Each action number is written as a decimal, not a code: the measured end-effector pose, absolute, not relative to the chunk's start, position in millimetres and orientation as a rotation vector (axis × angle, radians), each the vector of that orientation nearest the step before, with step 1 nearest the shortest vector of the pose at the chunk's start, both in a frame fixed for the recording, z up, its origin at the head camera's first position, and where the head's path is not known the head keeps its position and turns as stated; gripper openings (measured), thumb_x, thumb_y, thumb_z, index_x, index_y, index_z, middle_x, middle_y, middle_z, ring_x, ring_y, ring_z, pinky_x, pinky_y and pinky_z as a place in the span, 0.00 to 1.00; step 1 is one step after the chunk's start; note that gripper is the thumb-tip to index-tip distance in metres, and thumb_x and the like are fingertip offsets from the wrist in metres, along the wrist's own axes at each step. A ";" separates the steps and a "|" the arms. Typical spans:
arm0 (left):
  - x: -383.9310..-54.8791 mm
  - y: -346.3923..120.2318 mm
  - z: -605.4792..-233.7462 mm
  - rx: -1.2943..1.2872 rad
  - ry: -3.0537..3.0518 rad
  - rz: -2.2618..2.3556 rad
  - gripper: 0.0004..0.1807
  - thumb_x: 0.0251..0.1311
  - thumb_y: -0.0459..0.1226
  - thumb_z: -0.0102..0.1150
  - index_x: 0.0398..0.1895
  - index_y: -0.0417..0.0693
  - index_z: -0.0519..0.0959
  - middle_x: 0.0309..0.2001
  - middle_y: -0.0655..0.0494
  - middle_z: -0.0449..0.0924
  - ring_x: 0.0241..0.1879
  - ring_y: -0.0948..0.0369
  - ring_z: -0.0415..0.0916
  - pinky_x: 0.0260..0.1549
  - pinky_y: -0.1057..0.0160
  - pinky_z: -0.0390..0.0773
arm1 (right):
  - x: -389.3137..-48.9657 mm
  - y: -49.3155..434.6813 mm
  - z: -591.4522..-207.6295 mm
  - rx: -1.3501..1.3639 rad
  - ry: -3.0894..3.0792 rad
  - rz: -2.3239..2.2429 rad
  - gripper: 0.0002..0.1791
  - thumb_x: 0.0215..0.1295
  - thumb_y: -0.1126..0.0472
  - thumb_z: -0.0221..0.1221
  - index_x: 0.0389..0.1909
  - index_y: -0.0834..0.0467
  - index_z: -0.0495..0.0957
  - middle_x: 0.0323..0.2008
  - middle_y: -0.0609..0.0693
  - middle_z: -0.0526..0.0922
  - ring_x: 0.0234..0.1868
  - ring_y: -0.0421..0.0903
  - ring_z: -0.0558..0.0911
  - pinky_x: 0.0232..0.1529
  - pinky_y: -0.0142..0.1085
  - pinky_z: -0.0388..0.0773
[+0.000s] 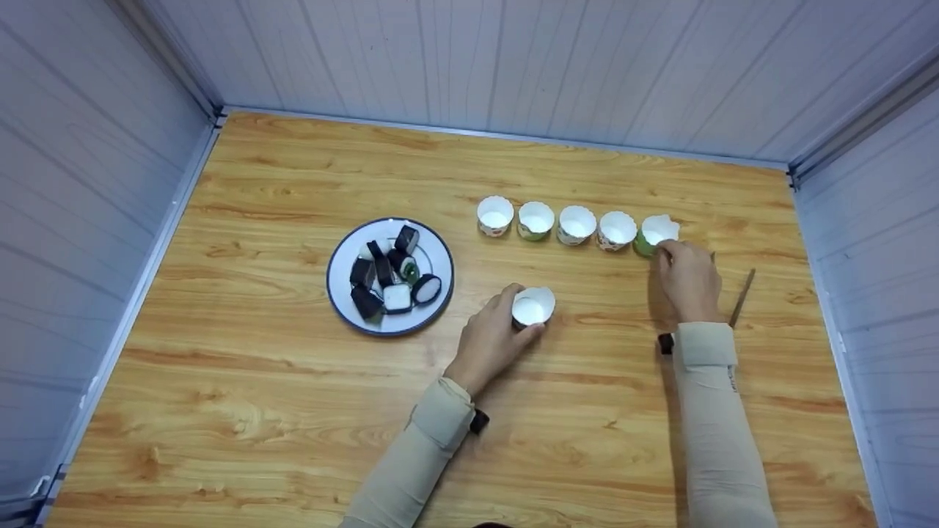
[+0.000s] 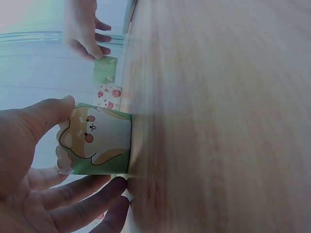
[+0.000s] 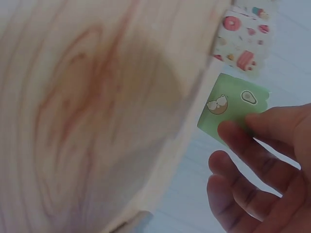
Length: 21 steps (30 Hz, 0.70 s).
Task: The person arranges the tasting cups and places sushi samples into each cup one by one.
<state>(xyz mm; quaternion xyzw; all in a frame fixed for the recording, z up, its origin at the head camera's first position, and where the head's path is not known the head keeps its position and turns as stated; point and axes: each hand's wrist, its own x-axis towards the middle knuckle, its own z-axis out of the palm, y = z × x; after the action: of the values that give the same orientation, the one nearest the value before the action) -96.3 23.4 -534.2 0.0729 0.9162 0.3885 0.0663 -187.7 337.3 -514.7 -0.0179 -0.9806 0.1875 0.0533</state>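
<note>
My left hand (image 1: 490,339) holds a paper baking cup (image 1: 533,308) upright on the table, in front of a row of similar cups. In the left wrist view this cup (image 2: 99,138) shows a cartoon dog on green, with the thumb at its rim and the fingers along the opposite side. At the row's right end, my right hand (image 1: 688,279) pinches a green paper baking cup (image 1: 653,238) between thumb and forefinger. Its side (image 3: 235,104) bears small animal and avocado pictures in the right wrist view. The other right fingers are loosely bent below it.
Left of the row, a blue-rimmed white plate (image 1: 342,253) holds several sushi pieces (image 1: 397,298). More paper cups (image 1: 576,224) stand in line at the back. A thin brown stick (image 1: 742,297) lies right of my right hand. White panels (image 1: 469,70) wall the table.
</note>
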 end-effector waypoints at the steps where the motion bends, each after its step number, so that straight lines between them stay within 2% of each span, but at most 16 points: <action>1: -96.4 23.2 -534.5 0.222 2.766 1.172 0.37 0.61 0.53 0.68 0.70 0.52 0.67 0.60 0.47 0.77 0.56 0.51 0.77 0.51 0.49 0.79 | -188.8 337.3 -515.7 -0.067 -2.993 0.571 0.13 0.75 0.65 0.52 0.49 0.61 0.85 0.44 0.63 0.84 0.39 0.62 0.83 0.30 0.58 0.79; 9: -95.4 23.3 -534.7 0.217 2.777 1.167 0.37 0.61 0.53 0.68 0.70 0.52 0.67 0.60 0.47 0.77 0.55 0.51 0.78 0.49 0.49 0.80 | -191.5 340.1 -521.2 -0.076 -3.036 0.574 0.14 0.75 0.64 0.52 0.50 0.61 0.85 0.46 0.63 0.84 0.42 0.62 0.83 0.32 0.58 0.80; 15: -95.2 23.4 -535.5 0.232 2.789 1.172 0.37 0.61 0.53 0.68 0.69 0.52 0.67 0.60 0.48 0.77 0.55 0.51 0.78 0.49 0.49 0.80 | -188.0 337.9 -516.0 -0.079 -3.033 0.542 0.15 0.75 0.63 0.53 0.56 0.62 0.81 0.49 0.65 0.83 0.44 0.65 0.82 0.35 0.60 0.79; 21: -95.6 23.5 -536.1 0.223 2.780 1.184 0.37 0.60 0.53 0.68 0.69 0.52 0.67 0.60 0.48 0.77 0.55 0.51 0.78 0.49 0.49 0.80 | -173.4 327.1 -503.0 -0.045 -2.932 0.501 0.14 0.73 0.63 0.56 0.55 0.63 0.81 0.43 0.64 0.84 0.37 0.62 0.83 0.29 0.58 0.79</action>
<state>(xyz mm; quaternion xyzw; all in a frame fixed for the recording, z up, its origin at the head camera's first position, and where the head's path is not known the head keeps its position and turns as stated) -95.6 23.5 -536.1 0.0734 0.9162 0.3900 0.0557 -173.4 327.1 -503.0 -0.0150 -0.9822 0.1677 0.0834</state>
